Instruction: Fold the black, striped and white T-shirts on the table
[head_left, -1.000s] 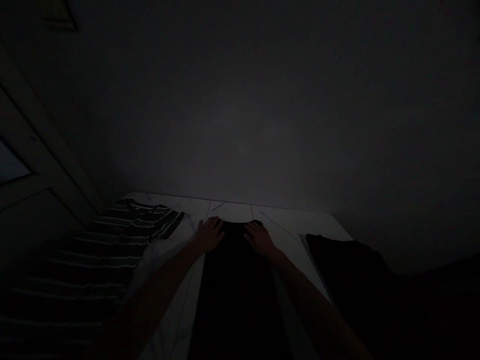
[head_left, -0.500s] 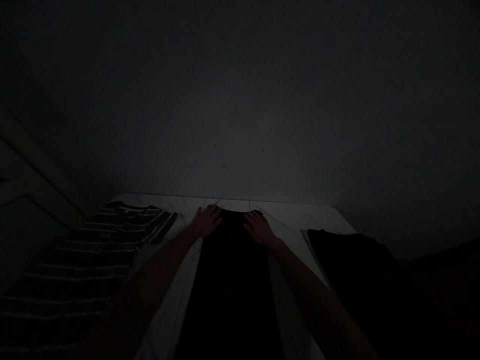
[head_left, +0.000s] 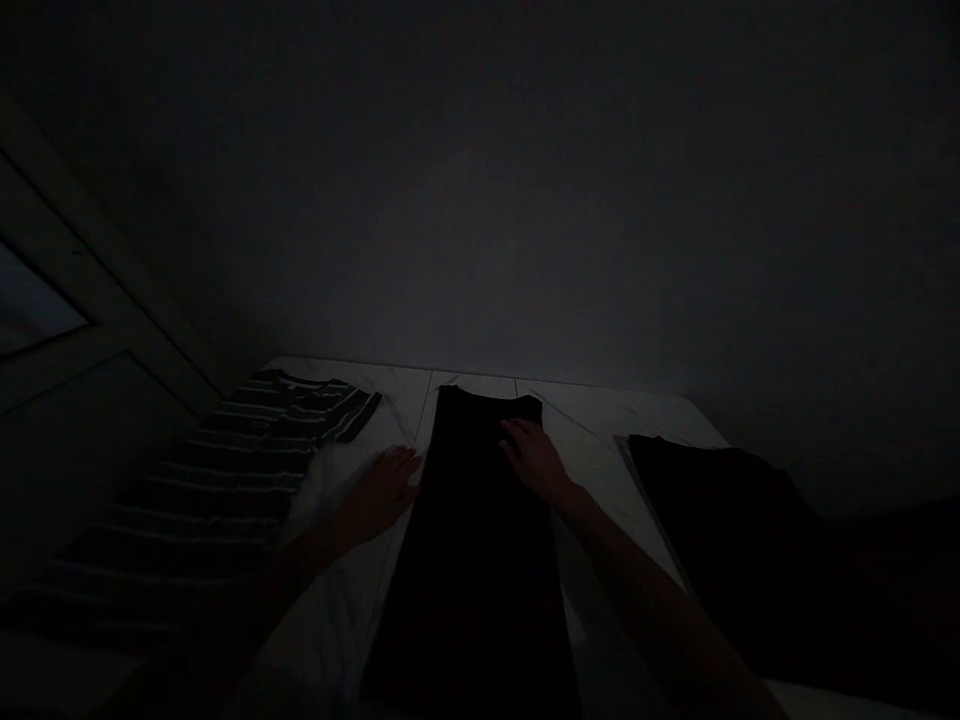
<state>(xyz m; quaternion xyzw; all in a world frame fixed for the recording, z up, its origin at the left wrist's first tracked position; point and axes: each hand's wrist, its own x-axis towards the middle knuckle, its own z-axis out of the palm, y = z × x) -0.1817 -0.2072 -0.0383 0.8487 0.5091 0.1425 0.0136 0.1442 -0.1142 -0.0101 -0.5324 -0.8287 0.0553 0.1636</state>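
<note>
A black folded garment (head_left: 480,560) lies lengthwise on a white marble-patterned table (head_left: 592,440), its narrow far end close to the wall. My right hand (head_left: 534,458) rests with fingers outstretched on the garment's upper right part. Beside the garment's left edge is my left hand (head_left: 382,488), fingers spread and holding nothing; whether it touches the tabletop is hard to make out. The dim light hides the folds and the exact kind of the black garment.
A dark striped short-sleeved shirt (head_left: 225,460) is spread flat on the left. Another dark cloth (head_left: 735,540) lies to the right. Behind the table rises a plain grey wall (head_left: 480,220), and a panelled door (head_left: 112,330) stands at far left.
My left hand has come off the garment's far left corner and moved toward me and left. My right hand has slid slightly nearer from the far edge. The view has shifted a little.
</note>
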